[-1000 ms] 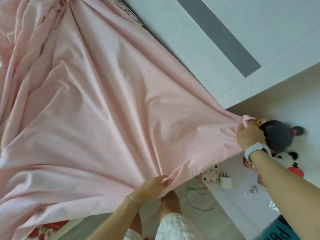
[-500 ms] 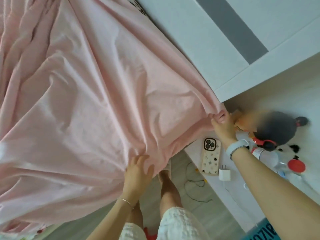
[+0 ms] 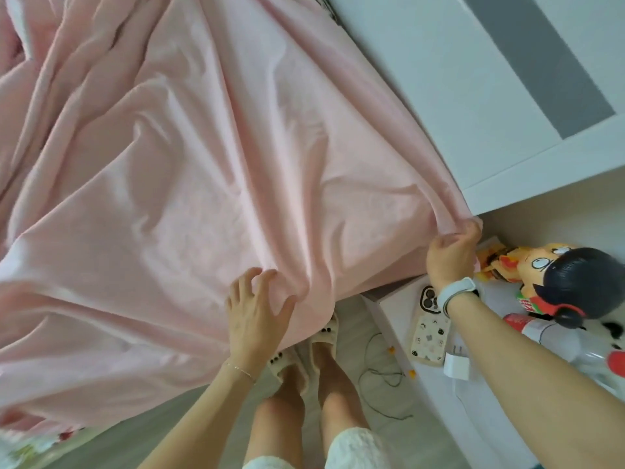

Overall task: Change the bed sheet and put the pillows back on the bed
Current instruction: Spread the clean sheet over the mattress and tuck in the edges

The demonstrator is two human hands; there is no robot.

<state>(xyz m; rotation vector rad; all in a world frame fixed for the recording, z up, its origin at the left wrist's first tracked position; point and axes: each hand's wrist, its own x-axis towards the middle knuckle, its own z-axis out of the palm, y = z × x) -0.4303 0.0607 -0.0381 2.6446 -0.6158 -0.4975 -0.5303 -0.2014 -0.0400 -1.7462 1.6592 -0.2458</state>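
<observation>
Pink bed sheet (image 3: 209,184): soft, matte cotton, thrown in long loose folds over the whole bed, hanging past the near edge and down at the corner by the white headboard (image 3: 449,96), a flat glossy panel with one grey stripe. Pale wood-grain floor (image 3: 365,336) below, a thin dark cable looped on it. White bedside worktop (image 3: 507,407) to the right, smooth and boxy.

Right hand (image 3: 451,253): grip closed tight, fingers curled round a gathered bunch of sheet at the bed's corner, just beside the headboard's lower edge; white band on the wrist. Left hand (image 3: 257,309): grip wide, fingers spread and lightly bent, pressing flat on the sheet at the bed's near edge, holding nothing; fine chain bracelet at the wrist.

On the worktop: round-headed plush doll (image 3: 554,279) with shiny black hair, phone (image 3: 429,330) in a cream patterned case lying face down, small white cube charger (image 3: 456,365) touching its lower end. Fuzzy beige slippers (image 3: 304,346) on the feet, toes partly under the sheet's hem.
</observation>
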